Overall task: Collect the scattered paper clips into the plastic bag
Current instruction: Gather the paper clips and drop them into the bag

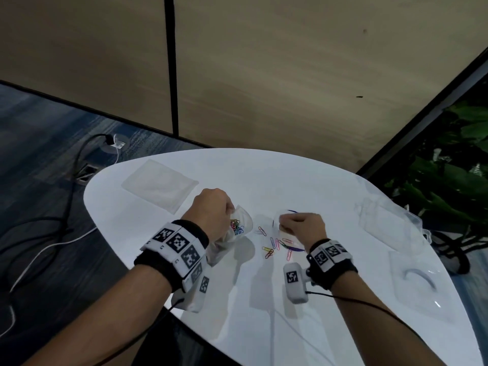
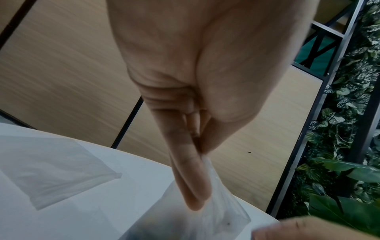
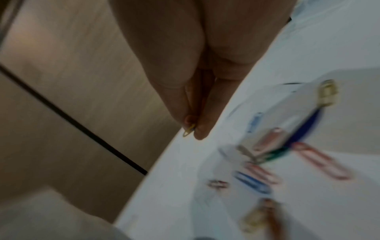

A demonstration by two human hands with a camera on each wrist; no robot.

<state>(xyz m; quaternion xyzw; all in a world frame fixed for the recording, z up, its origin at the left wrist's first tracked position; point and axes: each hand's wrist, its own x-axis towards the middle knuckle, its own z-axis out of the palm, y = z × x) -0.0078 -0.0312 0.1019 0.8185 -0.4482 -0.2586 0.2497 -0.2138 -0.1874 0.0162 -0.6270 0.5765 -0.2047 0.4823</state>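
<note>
My left hand (image 1: 211,210) pinches the rim of a clear plastic bag (image 1: 239,225), thumb against fingers (image 2: 191,178), and holds it up off the white table (image 1: 264,299). Several coloured paper clips (image 1: 237,225) lie inside the bag. My right hand (image 1: 298,225) is to the right of the bag's mouth and pinches paper clips (image 3: 189,130) between its fingertips. Several more loose clips (image 1: 274,247) lie scattered on the table under and beside that hand, blurred in the right wrist view (image 3: 265,172).
A flat empty plastic bag (image 1: 161,184) lies at the table's far left. A clear round lid with a blue rim (image 1: 293,233) lies under the right hand. Clear plastic packaging (image 1: 383,223) and a clear tray (image 1: 420,283) sit at the right. Cables trail on the floor at the left.
</note>
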